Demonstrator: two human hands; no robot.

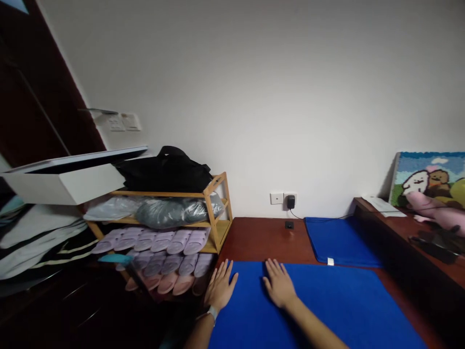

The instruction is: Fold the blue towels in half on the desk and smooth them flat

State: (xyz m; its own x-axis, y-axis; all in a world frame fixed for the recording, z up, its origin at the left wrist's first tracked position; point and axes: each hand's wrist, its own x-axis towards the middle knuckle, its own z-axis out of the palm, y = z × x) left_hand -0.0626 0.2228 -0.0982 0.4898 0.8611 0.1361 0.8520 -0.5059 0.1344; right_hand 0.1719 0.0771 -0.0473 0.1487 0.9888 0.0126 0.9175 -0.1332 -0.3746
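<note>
A large blue cloth (pixel 327 300) lies spread over the reddish-brown wooden surface (pixel 261 237). At the cloth's far left corner rests my left hand (pixel 220 286), fingers stretched out and slightly apart, with a watch on the wrist. Flat on the cloth near its far edge is my right hand (pixel 279 283), its thumb spread and its palm hidden. Neither hand holds anything. Beyond the cloth to the right sits a second, folded blue cloth (pixel 337 240) with a small white tag.
A wooden rack (pixel 214 213) at left carries several slippers (pixel 196 240), plastic-wrapped items and a black bag (pixel 167 169). A white box (pixel 72 184) juts out beside it. A charger (pixel 290 201) is plugged into the wall. On the right ledge are a pink plush toy (pixel 439 213) and a picture (pixel 432 174).
</note>
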